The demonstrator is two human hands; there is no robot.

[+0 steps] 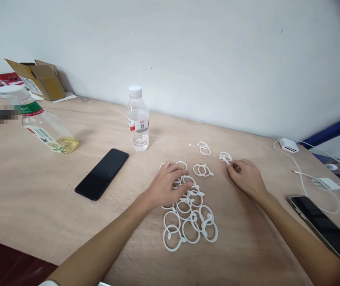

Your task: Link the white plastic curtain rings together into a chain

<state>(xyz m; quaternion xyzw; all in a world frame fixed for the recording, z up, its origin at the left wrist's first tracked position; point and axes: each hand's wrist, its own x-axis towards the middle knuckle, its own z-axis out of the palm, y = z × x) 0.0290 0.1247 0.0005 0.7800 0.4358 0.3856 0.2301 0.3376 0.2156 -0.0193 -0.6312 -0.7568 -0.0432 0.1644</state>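
Several white plastic rings with small tabs lie in a loose, overlapping group (191, 231) on the wooden table. My left hand (170, 184) rests over the far part of that group, fingers spread, covering some rings. To the right, my right hand (245, 174) pinches the edge of a small cluster of white rings (225, 157) at the tabletop. Between the hands lies a pair of overlapping rings (202, 170), and farther back sits another small ring cluster (204, 148). Whether my left fingers grip any ring is hidden, but they look stretched out.
A clear water bottle (138, 127) stands behind a black phone (102, 174). At left are a tilted-looking bottle with yellow liquid (49, 129) and an open cardboard box (46, 81). A second phone (321, 222), a white charger (289, 145) and cables lie right. A wall backs the table.
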